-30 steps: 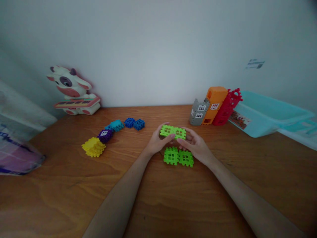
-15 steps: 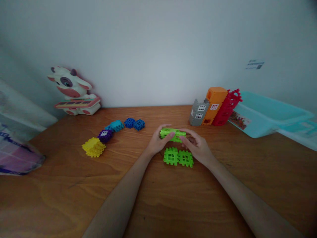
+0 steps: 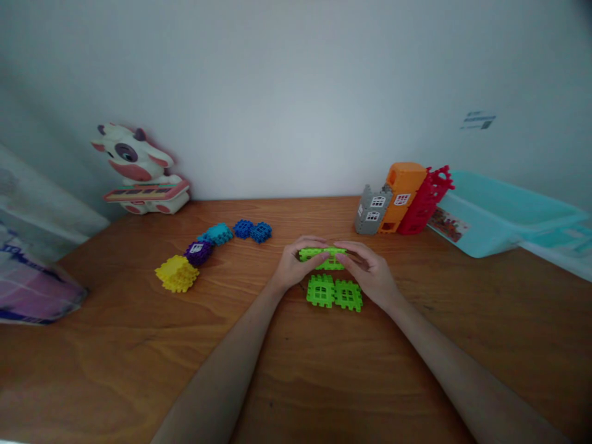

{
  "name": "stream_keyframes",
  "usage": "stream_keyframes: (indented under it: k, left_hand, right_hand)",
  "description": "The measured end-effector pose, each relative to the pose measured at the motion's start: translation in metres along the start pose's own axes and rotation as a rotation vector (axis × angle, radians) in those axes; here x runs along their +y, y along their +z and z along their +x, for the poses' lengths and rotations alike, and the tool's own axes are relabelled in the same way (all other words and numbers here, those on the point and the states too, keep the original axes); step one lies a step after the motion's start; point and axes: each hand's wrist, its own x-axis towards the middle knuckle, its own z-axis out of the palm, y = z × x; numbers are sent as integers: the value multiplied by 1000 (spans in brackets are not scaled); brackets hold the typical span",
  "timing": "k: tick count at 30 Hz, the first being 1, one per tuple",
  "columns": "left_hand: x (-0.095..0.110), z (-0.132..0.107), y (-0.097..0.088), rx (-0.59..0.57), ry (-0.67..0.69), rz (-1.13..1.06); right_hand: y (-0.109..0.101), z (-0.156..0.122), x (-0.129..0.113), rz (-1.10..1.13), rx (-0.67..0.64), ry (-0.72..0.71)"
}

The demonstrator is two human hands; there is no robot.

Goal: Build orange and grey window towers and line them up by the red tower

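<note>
On the table (image 3: 139,376), a pair of lime-green waffle blocks (image 3: 320,291) lies flat just below the left hand (image 3: 296,267) and right hand (image 3: 369,273), both curled closed around a green block piece (image 3: 322,254), bracing it from either end; farther off sit yellow blocks (image 3: 177,274) and house-wall pieces (image 3: 402,200).

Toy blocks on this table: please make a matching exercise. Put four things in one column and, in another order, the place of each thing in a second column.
Things
1. Yellow blocks
2. Upper green blocks
3. Red blocks
4. Cow toy

Places
A. Between the orange blocks and the plastic tub
B. Between the left hand and the right hand
C. Beside the purple block
D. At the back left corner of the table

Right pairs: 1-C, 2-B, 3-A, 4-D
</note>
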Motion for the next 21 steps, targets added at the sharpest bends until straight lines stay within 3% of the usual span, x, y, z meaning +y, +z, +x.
stream_keyframes:
  k: [12,21]
  left_hand:
    - [-4,0,0,23,-4,-19]
    - [-6,0,0,-54,-51,-91]
  right_hand:
    - [1,4,5,50,13,0]
    - [-1,4,9,29,24,-27]
